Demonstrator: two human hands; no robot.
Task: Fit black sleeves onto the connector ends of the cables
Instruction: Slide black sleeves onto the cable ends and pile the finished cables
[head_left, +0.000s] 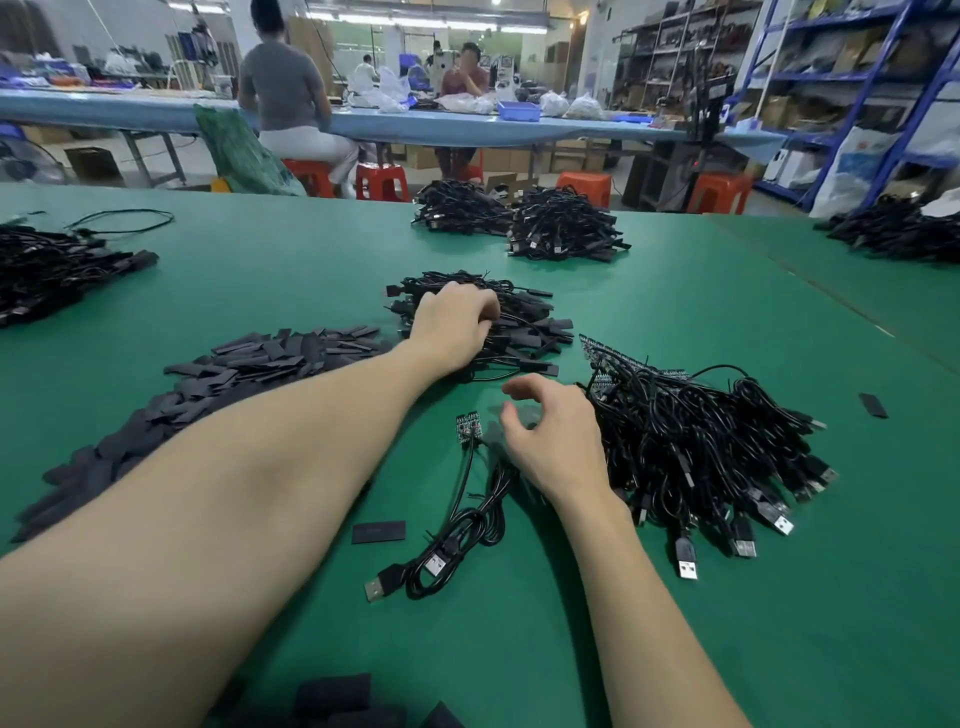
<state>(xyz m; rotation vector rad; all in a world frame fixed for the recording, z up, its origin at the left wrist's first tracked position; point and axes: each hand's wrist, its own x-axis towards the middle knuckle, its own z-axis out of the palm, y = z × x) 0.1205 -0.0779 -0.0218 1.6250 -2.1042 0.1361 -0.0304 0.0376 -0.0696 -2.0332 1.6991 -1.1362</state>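
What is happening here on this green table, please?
A person is fitting black sleeves onto cables. The left hand reaches onto the middle pile of sleeved cables, fingers curled into it. The right hand hovers with loosely curled fingers, holding nothing, beside a loose cable whose small circuit board is still bare. A heap of flat black sleeves lies to the left, and a bundle of unsleeved cables to the right.

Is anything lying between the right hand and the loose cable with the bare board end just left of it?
Nothing visible does. The right hand hovers with curled fingers beside the loose cable, whose board end lies on bare green mat. The left hand is farther off, on the sleeved pile.
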